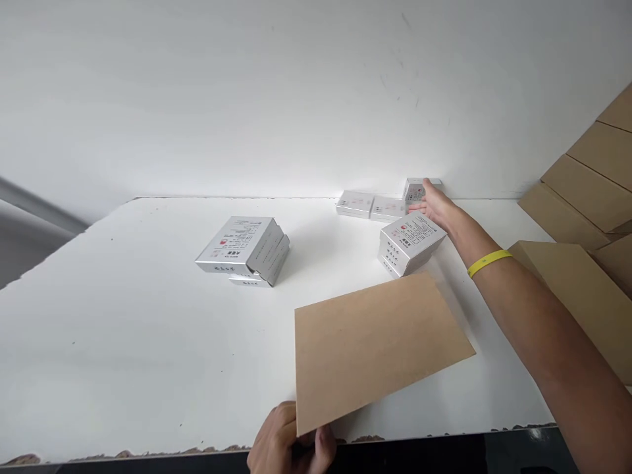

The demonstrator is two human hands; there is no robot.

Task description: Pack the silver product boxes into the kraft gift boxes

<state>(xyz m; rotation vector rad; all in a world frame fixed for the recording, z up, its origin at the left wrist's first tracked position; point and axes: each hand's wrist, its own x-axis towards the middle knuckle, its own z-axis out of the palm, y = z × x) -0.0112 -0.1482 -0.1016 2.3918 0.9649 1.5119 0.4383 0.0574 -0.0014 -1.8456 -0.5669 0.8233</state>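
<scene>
My left hand (292, 440) is closed at the near table edge, gripping the near left corner of a brown kraft cardboard piece (380, 349). Whether that piece is flat or a box, I cannot tell. At the back, my right hand (434, 205) reaches out with thumb raised and fingers apart, in front of a small silver-white printed box (413, 189) by the wall. The hand overlaps that box; firm contact is unclear. Just left lie two similar flat boxes, a left one (354, 203) and a right one (388, 208). Below the hand is a stack of printed boxes (412, 240).
Another stack of silver-white boxes (241, 247) stands left of centre, its layers offset. Brown cardboard boxes (592, 178) crowd the right side, with one (567, 283) beside my right forearm. The white table (148, 342) has a chipped front edge and meets a white wall (247, 99).
</scene>
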